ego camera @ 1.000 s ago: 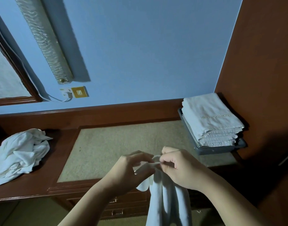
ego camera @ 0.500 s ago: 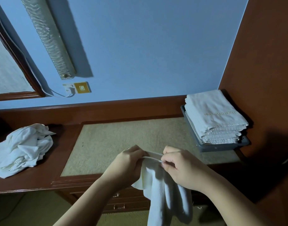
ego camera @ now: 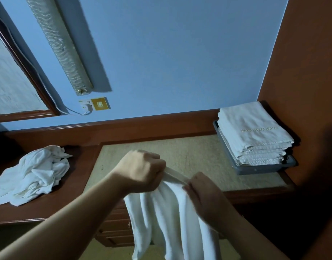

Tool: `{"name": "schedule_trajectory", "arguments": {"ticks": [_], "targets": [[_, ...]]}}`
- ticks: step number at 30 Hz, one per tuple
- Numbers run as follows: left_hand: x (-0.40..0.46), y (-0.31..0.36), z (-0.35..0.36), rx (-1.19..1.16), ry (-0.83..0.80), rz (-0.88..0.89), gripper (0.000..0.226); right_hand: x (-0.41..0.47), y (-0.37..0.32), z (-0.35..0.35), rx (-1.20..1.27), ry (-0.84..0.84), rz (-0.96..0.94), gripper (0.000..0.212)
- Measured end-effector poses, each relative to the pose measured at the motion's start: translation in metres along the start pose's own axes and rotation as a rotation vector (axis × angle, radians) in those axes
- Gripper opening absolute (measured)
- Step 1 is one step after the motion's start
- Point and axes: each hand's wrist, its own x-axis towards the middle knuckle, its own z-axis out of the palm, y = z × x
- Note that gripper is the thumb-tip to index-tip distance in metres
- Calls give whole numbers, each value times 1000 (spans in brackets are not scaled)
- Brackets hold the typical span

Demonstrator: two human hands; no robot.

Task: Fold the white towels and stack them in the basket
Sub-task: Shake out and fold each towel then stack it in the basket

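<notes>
Towel (ego camera: 170,218), limp and light, pinched along its top hem by left hand (ego camera: 140,171) and right hand (ego camera: 202,192), best gripped at corners.

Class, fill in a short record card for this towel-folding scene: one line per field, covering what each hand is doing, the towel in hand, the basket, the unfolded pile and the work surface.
Left hand: fist closed on the top edge of the white cloth towel
Right hand: pinching the same edge
Held towel: hanging down, unfolded
Grey plastic basket: far right on the desk
Folded white towels: stacked in the basket, lettering on top
Crumpled white towel pile: left on the desk
Wooden desk with beige inset top: bare in the middle
</notes>
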Motion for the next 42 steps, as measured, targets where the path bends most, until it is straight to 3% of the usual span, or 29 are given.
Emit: {"name": "schedule_trajectory", "arguments": {"ticks": [2,7,12,14,17,19,21,23,25,26,30,33,34,37,38,42], "targets": [[13,0,-17,39,-101,119,24,-18,-6,20,0,99,-37,28],[35,4,-34,192,-318,262,26,-35,-18,61,73,152,84,30],[40,-8,-55,266,-419,269,28,-53,-1,87,138,53,259,30],[39,-10,-63,324,-437,262,39,-48,1,78,161,115,292,27],[36,-22,-81,390,-338,258,50,-40,5,62,179,165,238,23],[32,-37,-93,377,-270,235,50,-38,7,54,192,41,293,47],[27,-50,-96,382,-275,265,46,-34,11,51,115,-190,418,68],[23,-62,-101,401,-271,283,44,-18,19,42,96,-202,474,62],[19,-74,-113,450,-210,224,41,-2,26,32,119,17,354,57],[16,-81,-121,467,-171,187,38,3,29,29,111,38,333,56],[-3,-98,-132,504,-136,120,32,31,38,0,12,-352,502,60],[-24,-109,-132,442,-115,-12,34,64,42,-44,30,-164,432,55],[-29,-112,-136,420,-85,-69,38,69,42,-52,25,-170,402,55],[-40,-114,-143,407,-56,-90,41,74,36,-63,-188,-499,338,59],[-42,-111,-141,409,-71,-66,39,77,37,-71,-221,-537,357,59],[-54,-112,-136,397,11,-120,43,92,43,-100,-132,-338,452,66]]}}
